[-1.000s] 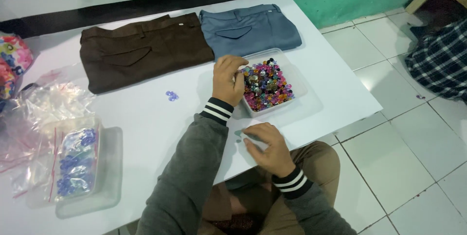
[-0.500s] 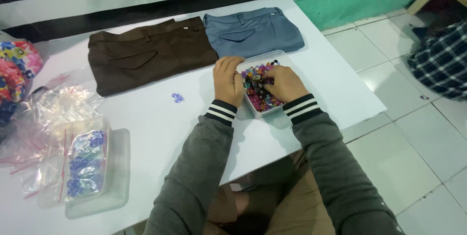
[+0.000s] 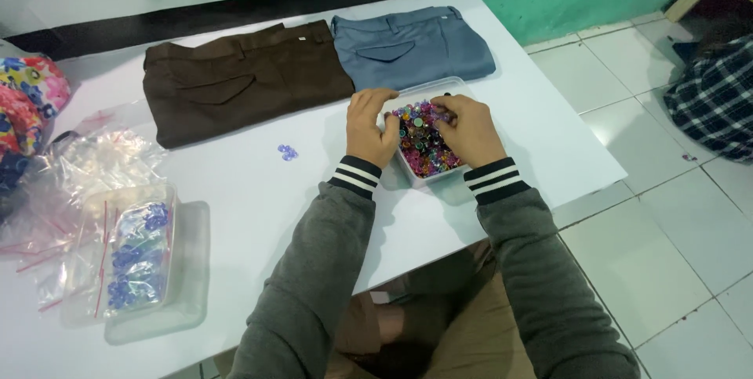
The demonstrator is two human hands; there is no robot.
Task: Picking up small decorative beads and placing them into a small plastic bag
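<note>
The left hand (image 3: pixel 370 129) grips the edge of the clear box (image 3: pixel 463 87) of colourful beads (image 3: pixel 423 147); the right hand (image 3: pixel 471 129) rests its curled fingers on the beads.

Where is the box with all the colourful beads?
In the head view, the clear box of beads sits right of centre on the white table, under both hands, just in front of the folded blue trousers.
</note>
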